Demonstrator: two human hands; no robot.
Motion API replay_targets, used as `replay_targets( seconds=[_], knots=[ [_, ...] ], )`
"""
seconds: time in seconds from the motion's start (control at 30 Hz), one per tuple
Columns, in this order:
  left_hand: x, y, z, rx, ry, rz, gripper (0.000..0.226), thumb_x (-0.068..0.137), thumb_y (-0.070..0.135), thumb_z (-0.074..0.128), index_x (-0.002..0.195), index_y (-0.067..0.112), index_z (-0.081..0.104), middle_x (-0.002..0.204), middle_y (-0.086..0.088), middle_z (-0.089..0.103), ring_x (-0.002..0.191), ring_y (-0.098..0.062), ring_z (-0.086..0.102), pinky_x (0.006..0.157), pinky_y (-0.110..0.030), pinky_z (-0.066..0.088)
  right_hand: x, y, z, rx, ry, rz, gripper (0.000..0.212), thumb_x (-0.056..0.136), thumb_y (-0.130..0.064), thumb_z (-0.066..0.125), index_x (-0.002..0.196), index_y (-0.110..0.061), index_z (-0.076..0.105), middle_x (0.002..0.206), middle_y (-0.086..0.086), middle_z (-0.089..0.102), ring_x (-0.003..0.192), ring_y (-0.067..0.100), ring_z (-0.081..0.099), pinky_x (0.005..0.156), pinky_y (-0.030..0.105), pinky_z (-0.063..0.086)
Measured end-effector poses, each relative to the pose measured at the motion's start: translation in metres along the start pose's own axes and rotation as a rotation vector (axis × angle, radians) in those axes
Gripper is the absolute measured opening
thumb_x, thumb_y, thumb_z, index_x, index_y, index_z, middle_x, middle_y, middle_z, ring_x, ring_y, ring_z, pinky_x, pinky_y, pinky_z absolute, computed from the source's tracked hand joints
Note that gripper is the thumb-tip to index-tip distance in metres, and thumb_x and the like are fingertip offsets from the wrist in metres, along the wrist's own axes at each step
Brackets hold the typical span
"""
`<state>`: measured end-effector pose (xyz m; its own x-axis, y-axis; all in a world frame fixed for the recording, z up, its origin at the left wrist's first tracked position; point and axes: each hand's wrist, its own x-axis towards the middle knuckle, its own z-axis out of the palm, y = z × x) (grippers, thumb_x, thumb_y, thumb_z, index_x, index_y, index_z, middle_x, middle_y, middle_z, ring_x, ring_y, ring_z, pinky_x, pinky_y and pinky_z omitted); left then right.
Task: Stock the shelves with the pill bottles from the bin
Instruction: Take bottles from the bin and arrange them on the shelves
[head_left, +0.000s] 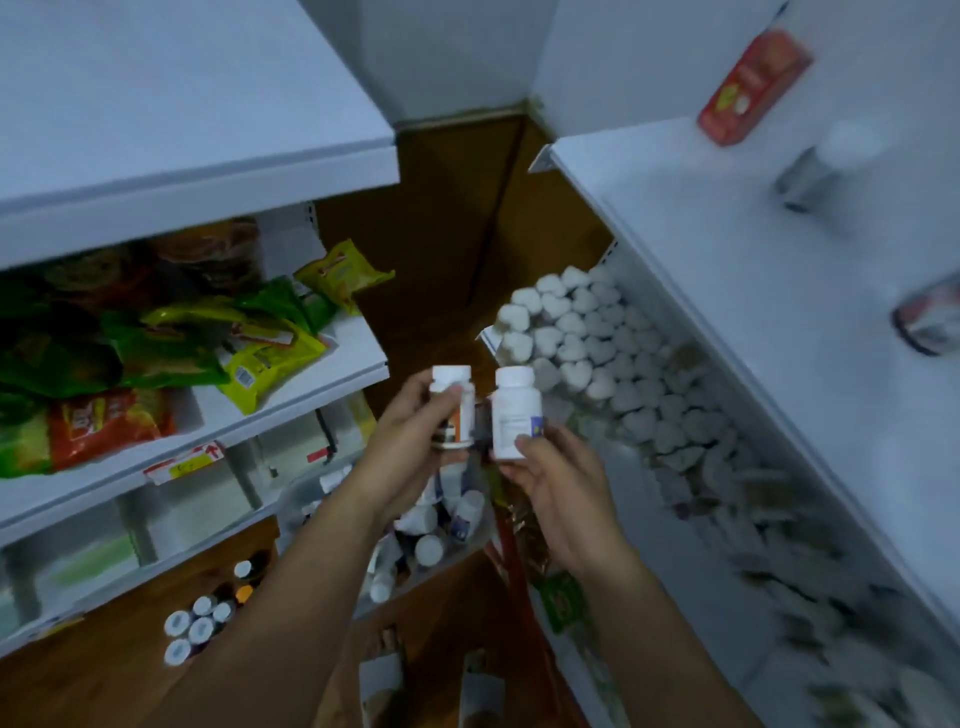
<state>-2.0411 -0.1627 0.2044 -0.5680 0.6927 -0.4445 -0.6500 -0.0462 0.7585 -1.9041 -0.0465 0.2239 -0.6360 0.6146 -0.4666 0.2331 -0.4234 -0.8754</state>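
**Two bottles up, a whole bin still to go**

Left hand (415, 421) has its fingers wrapped round an orange-label bottle (453, 408), and the right hand (558, 483) grips a plain white bottle (514, 413). Both are held upright above the bin (415, 525), which looks pretty full. A few bottles (200, 621) already sit on the low left shelf (130, 670), so I'd say early days.

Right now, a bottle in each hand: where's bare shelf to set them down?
Free: right upper shelf, the patch between its front edge and the red box and containers; left top shelf, bare as far as it shows. Crowded: below the right shelf, packed white heart-shaped lids; left middle shelf, heaped with snack packets.
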Motion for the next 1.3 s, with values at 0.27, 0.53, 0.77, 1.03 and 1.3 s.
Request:
replay_targets(
  seconds=[0.27, 0.53, 0.77, 1.03, 1.3],
  knots=[
    [-0.065, 0.059, 0.132, -0.154, -0.507, 0.025, 0.044, 0.11, 0.008, 0.034, 0.151, 0.007, 0.049, 0.144, -0.026, 0.06, 0.125, -0.041, 0.063, 0.093, -0.048, 0.061, -0.102, -0.093, -0.064, 0.117, 0.176, -0.313, 0.05, 0.083, -0.014, 0.067, 0.132, -0.007, 0.064, 0.12, 0.014, 0.075, 0.11, 0.029, 0.073, 0.089, 0.038, 0.06],
    [-0.138, 0.028, 0.24, 0.053, -0.619, 0.024, 0.051, 0.098, 0.009, 0.057, 0.149, 0.013, 0.054, 0.135, -0.026, 0.066, 0.125, -0.046, 0.064, 0.097, -0.058, 0.058, -0.223, -0.107, -0.164, 0.166, 0.369, -0.476, 0.054, 0.081, -0.014, 0.065, 0.135, -0.007, 0.061, 0.12, 0.015, 0.075, 0.112, 0.038, 0.071, 0.094, 0.046, 0.06],
    [-0.228, -0.05, 0.347, 0.262, -0.775, 0.013, 0.043, 0.104, 0.006, 0.052, 0.143, 0.021, 0.061, 0.128, -0.021, 0.072, 0.12, -0.04, 0.069, 0.098, -0.053, 0.059, -0.352, -0.077, -0.262, 0.21, 0.566, -0.557, 0.054, 0.082, -0.009, 0.062, 0.136, -0.01, 0.06, 0.118, 0.017, 0.075, 0.111, 0.04, 0.072, 0.093, 0.048, 0.059],
    [-0.352, -0.186, 0.445, 0.314, -1.02, -0.14, 0.048, 0.096, 0.007, 0.056, 0.143, 0.015, 0.06, 0.129, -0.025, 0.069, 0.119, -0.041, 0.069, 0.103, -0.057, 0.056, -0.521, -0.006, -0.375, 0.226, 0.87, -0.587, 0.058, 0.079, -0.014, 0.064, 0.137, -0.02, 0.061, 0.114, 0.009, 0.077, 0.104, 0.032, 0.075, 0.088, 0.048, 0.061],
    [-0.451, -0.287, 0.523, 0.518, -1.188, -0.121, 0.04, 0.101, 0.006, 0.056, 0.136, 0.023, 0.065, 0.121, -0.015, 0.075, 0.11, -0.038, 0.072, 0.09, -0.049, 0.06, -0.632, 0.051, -0.435, 0.317, 1.088, -0.575, 0.045, 0.097, -0.001, 0.061, 0.134, -0.027, 0.061, 0.114, 0.004, 0.077, 0.105, 0.025, 0.074, 0.089, 0.042, 0.063]
  ],
)
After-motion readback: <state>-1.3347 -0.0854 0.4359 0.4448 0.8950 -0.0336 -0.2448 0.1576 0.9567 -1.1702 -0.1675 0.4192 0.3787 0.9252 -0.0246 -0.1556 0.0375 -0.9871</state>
